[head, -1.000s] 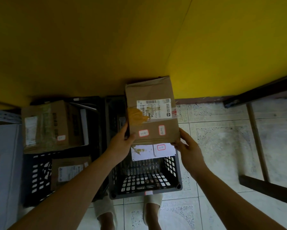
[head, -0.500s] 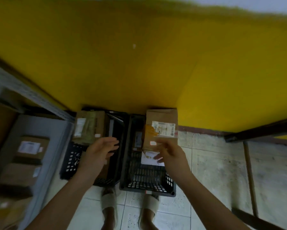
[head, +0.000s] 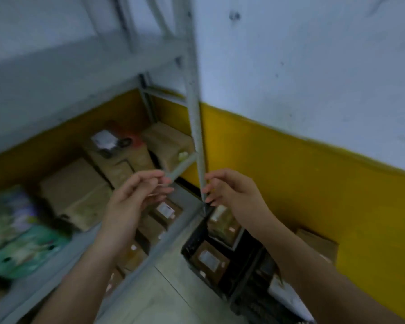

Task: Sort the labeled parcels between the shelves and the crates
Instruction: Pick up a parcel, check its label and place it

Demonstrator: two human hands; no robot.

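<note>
Grey shelf post [head: 197, 141] straight ahead, packed boxes [head: 77, 183] to its left, bare floor [head: 171, 291] below.

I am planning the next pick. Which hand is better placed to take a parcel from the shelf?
Probably the left hand: it is empty and hangs in front of the shelf, near the cardboard parcels. The right hand, also empty, is by the shelf post, toward the black crate.

Both hands up mid-frame, holding nothing: left hand [head: 136, 195] with fingers loosely stretched, right hand [head: 231, 190] loosely curled beside the grey shelf post [head: 195, 118]. Blurred brown parcels [head: 75, 185] sit on the shelf at centre left. Lower centre, a black crate [head: 192, 240] holds labeled boxes [head: 209, 259]. Yellow wall band [head: 290, 171] at right.
</note>
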